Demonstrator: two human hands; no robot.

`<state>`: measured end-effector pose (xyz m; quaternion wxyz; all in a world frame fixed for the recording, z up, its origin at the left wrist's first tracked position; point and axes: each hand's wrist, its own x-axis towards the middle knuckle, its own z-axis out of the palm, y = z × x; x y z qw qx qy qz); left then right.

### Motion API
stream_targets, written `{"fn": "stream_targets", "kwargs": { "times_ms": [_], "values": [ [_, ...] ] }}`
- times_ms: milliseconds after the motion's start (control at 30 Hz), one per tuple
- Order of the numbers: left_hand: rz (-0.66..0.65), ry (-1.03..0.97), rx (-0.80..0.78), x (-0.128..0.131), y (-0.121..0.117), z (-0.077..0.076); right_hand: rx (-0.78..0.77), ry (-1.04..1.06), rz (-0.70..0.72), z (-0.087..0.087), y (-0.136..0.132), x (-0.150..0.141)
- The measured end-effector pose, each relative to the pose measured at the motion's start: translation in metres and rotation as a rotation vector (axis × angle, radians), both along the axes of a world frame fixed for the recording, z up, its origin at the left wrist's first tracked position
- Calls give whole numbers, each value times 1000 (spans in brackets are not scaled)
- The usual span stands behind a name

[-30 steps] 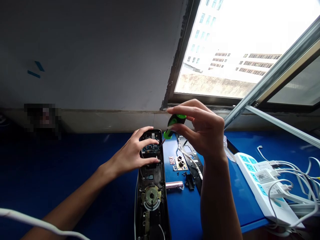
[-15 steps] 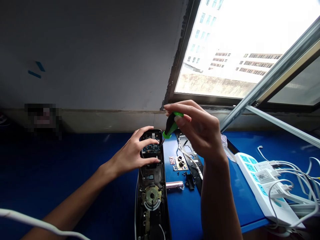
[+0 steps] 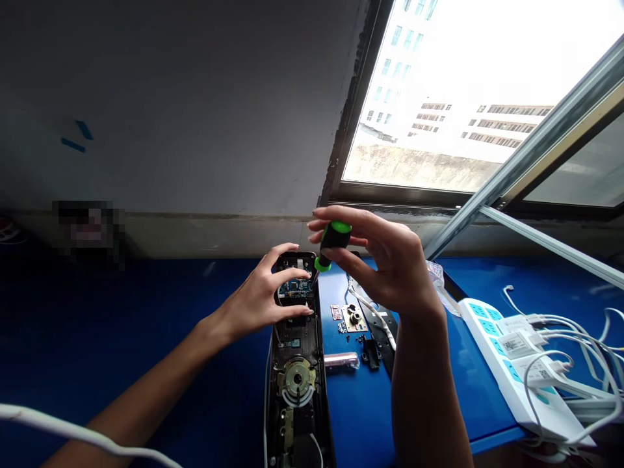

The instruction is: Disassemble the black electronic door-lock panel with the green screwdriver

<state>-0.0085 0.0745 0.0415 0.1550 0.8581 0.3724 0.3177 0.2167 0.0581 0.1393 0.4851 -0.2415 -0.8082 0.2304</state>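
Note:
A long black device housing (image 3: 308,390) lies lengthwise on the blue table, its inside exposed. Near its far end is a circuit board (image 3: 294,288), and a round metal part (image 3: 297,378) sits lower down. My left hand (image 3: 273,286) rests across the far end with fingers spread, index fingertip and thumb over the board area. In my right hand (image 3: 380,253), between thumb and fingers, is a green and black screwdriver (image 3: 335,238). Its shaft slants down to the housing's right edge beside the board; the exact tip contact is too small to tell.
Right of the housing lie a small board with a round part (image 3: 354,318), loose screws (image 3: 358,338), a black bracket (image 3: 371,355), a pink wrapped cylinder (image 3: 341,361) and a black plate with a white cable (image 3: 377,317). A power strip (image 3: 511,364) with chargers stands further right.
My right hand has shifted slightly down and left, and the screwdriver handle has turned and tilted in its fingers. My left hand stays on the housing.

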Motion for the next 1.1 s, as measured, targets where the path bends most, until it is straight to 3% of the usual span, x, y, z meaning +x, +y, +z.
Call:
{"fn": "stream_targets", "kwargs": {
  "times_ms": [167, 433, 767, 1100],
  "values": [
    [7, -26, 11, 0, 2, -3, 63, -28, 4, 0, 0, -1],
    [11, 4, 8, 1, 0, 0, -2, -47, 9, -1, 2, 1],
    [38, -27, 20, 0, 1, -4, 88, -123, 12, 1, 0, 1],
    [41, 22, -11, 1, -2, 0, 53, -89, -44, 1, -1, 3]
  ]
}}
